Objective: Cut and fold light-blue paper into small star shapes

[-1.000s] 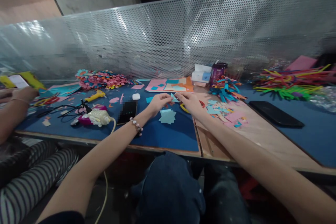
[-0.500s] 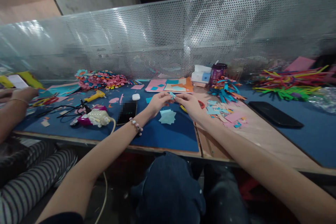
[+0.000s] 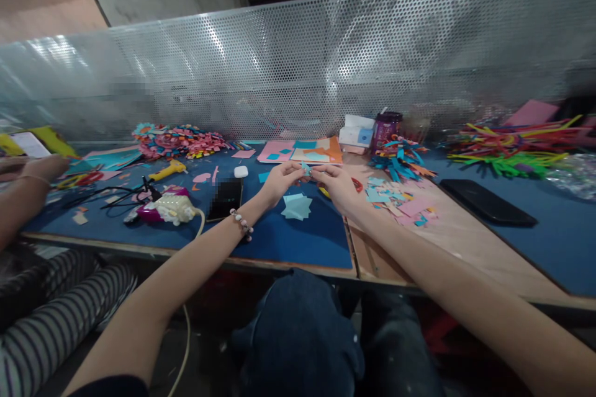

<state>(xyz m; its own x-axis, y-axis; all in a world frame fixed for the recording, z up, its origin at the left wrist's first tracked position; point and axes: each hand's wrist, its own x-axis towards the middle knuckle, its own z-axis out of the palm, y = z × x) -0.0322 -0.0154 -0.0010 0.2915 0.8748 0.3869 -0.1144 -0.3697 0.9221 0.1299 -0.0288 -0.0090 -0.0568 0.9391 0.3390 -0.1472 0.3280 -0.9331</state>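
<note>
Between my fingertips is a small piece of light blue paper (image 3: pixel 306 169), folded or creased; its exact shape is too small to make out. My left hand (image 3: pixel 280 182) pinches it from the left, a beaded bracelet on the wrist. From the right, my right hand (image 3: pixel 334 183) pinches the same piece. Just below, a fanned stack of pale blue paper squares (image 3: pixel 297 206) lies on the blue mat (image 3: pixel 288 245). Scissors with red and yellow handles (image 3: pixel 357 185) lie partly hidden behind my right hand.
Coloured paper sheets (image 3: pixel 274 152) lie behind my hands. Left are a phone (image 3: pixel 226 200), a white earbud case (image 3: pixel 241 172) and a yellow glue gun (image 3: pixel 168 170). Paper scraps (image 3: pixel 395 195), a purple cup (image 3: pixel 386 130) and a black phone (image 3: pixel 488 202) are right. Another person's hand (image 3: pixel 41 169) is far left.
Both hands stay in nearly the same place, still pinching the light blue paper. Only slight finger movement shows.
</note>
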